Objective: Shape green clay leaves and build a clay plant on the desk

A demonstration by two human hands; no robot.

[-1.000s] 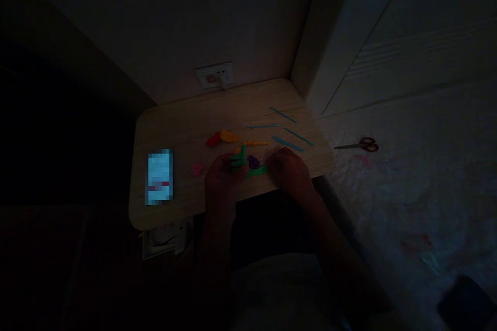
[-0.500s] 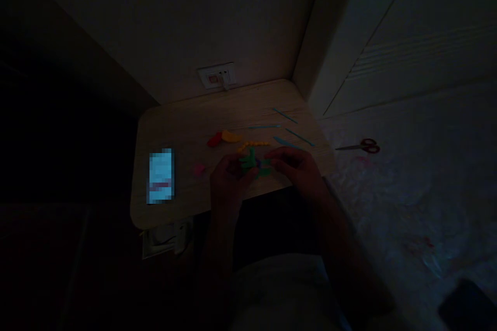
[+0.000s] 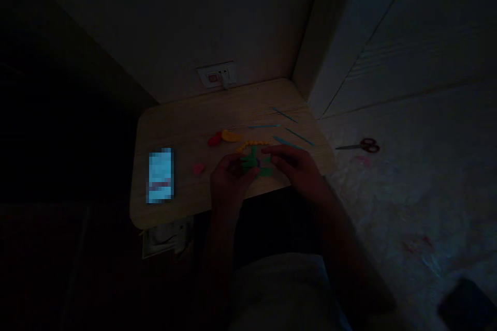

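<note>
The picture is very dark. Over the table's front edge, my left hand point(image 3: 227, 178) is closed on a green clay figure point(image 3: 253, 156) with several strip-like limbs and a small purple patch at its middle. From the other side, my right hand point(image 3: 300, 168) has thumb and forefinger at a right-hand limb of the figure; the exact contact is hard to see. Just behind lies a beaded yellow strand point(image 3: 256, 143). Farther left are a yellow lump point(image 3: 231, 136), a red lump point(image 3: 215, 139) and a pink lump point(image 3: 198, 168), apparently clay.
Several thin blue tools point(image 3: 298, 136) lie on the wooden table point(image 3: 182, 119), at its right side. A lit, blurred phone point(image 3: 160, 176) rests at the left. Scissors point(image 3: 368, 145) lie on a pale crinkled surface to the right. A wall socket point(image 3: 216, 74) holds a plug.
The fingers of my right hand have lifted and parted slightly at the figure's right limb. The green figure has tilted a little; my left hand keeps its grip.
</note>
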